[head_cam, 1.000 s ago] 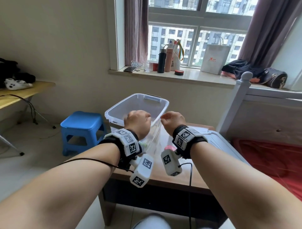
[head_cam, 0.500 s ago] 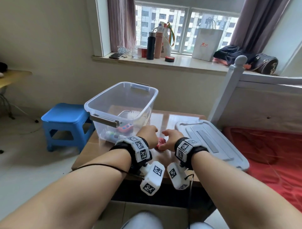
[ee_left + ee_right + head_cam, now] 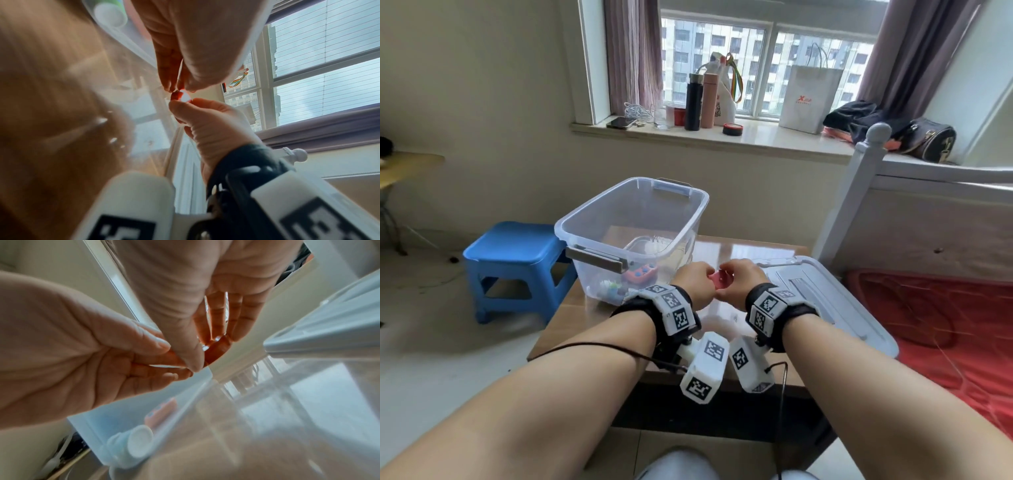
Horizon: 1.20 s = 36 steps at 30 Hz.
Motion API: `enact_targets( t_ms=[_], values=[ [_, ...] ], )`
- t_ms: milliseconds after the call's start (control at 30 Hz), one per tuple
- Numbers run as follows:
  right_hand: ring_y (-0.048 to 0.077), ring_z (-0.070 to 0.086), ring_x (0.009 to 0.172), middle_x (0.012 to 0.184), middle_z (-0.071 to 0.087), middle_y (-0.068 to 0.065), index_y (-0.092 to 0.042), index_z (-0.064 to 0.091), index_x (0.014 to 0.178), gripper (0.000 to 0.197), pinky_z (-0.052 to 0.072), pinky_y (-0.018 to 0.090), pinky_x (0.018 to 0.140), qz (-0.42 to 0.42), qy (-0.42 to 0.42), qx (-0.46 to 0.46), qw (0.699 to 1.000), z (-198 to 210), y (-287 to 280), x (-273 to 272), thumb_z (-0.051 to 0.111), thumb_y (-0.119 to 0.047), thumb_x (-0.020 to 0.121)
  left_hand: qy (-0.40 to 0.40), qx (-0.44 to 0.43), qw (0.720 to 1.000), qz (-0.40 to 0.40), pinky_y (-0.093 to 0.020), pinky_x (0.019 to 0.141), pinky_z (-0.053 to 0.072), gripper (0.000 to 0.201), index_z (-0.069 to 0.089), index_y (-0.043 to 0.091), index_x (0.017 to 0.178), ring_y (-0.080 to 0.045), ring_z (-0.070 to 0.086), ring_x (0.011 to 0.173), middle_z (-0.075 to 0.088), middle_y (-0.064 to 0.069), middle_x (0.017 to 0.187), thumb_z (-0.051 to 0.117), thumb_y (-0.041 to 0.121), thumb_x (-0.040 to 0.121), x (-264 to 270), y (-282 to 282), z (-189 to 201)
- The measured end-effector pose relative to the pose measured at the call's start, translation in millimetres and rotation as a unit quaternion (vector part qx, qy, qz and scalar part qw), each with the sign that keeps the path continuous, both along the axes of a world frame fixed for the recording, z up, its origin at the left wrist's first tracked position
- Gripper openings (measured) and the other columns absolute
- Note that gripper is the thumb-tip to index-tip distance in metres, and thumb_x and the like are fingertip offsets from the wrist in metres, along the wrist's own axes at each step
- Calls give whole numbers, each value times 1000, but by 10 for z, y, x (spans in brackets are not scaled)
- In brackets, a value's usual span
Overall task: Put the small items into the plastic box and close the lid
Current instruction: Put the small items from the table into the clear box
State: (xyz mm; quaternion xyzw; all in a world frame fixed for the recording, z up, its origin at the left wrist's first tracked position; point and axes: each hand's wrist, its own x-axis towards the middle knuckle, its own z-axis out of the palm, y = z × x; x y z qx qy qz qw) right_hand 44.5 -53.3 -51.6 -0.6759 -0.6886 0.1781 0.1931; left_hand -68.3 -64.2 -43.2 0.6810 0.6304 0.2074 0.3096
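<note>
Left hand: the left hand (image 3: 697, 282) hangs just above the table (image 3: 571, 317), fingers curled, pinching one end of the small red piece (image 3: 719, 281).
Right hand: the right hand (image 3: 739, 281) meets it from the other side, thumb and fingertips pinching the same piece; both hands share it.
Red piece: small, pink-red, mostly hidden between the fingertips; what it is cannot be told.
Step in hand: by my reading, picking up this last loose item to carry it to the box.
Doing it well: let one hand take a firm pinch before the other lets go, then lift clear of the near wall and release low inside, so it does not bounce out.
Plastic box: the clear box (image 3: 585, 222) stands open just left of the hands, with an orange toy (image 3: 642, 274) and other small things inside.
Lid: the lid (image 3: 835, 301) lies flat to the right, off the box.
</note>
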Motion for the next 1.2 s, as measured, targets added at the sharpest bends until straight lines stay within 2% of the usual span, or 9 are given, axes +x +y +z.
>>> enact_targets(
  t_ms=[100,233,400,533,666,766,833,966,1199],
  values=[
    [21,56,79,83,57,3,-11,67,81,18,39,23,67,-1,14,40,999,232,9,-14,64,-27,75,-32,43,998,10,-37,102,45,39,68,8,116,-30,58,120,66,-13,124,42,7,87,-24,-58,220],
    [22,61,95,100,65,7,-11,70,100,31,46,23,81,9,39,89,995,544,1,-94,69,-28,74,-104,107,987,55,-30,100,45,38,68,14,118,-25,60,117,68,-8,122,45,9,88,-123,-161,494],
    [23,64,92,96,69,7,-17,70,87,20,50,27,81,18,93,140,986,857,-3,-362,71,-32,73,-108,191,971,97,-27,99,45,40,66,13,121,-24,63,113,70,-9,120,45,7,88,-308,-230,778],
    [21,66,96,101,72,6,-14,71,98,27,54,33,91,32,117,134,984,928,8,-630,70,-30,76,-108,182,966,146,-29,103,43,38,66,12,121,-24,60,118,68,-9,125,46,11,88,-548,-168,865],
    [14,65,100,111,70,4,-14,68,109,30,50,22,93,65,123,110,984,855,86,-853,68,-16,79,-97,143,969,175,-27,101,41,38,66,12,120,-24,57,121,66,-9,127,45,12,89,-779,-124,855],
    [14,53,125,147,44,3,-15,54,132,51,40,24,110,88,151,76,982,763,162,-944,61,-5,83,-105,102,976,163,-22,104,36,50,48,10,140,-21,49,131,48,-8,148,43,7,90,-853,-107,835],
    [17,39,138,157,25,3,-16,43,141,60,36,32,115,91,131,56,986,725,195,-939,56,-2,84,-107,83,978,159,-12,88,39,56,37,10,147,-17,53,122,39,-7,154,38,2,91,-864,-92,812],
    [19,47,132,149,42,3,-18,43,141,60,37,33,114,61,103,59,991,685,190,-754,49,-2,84,-114,88,978,154,-29,114,34,55,43,9,143,-23,47,135,45,-8,150,36,4,88,-765,-82,763],
    [20,49,129,141,52,5,-15,49,136,54,37,26,112,-30,68,59,996,574,44,-151,51,-7,83,-124,129,979,95,-30,114,35,46,53,9,135,-23,50,132,56,-9,141,40,7,90,-283,-94,711]
  ],
)
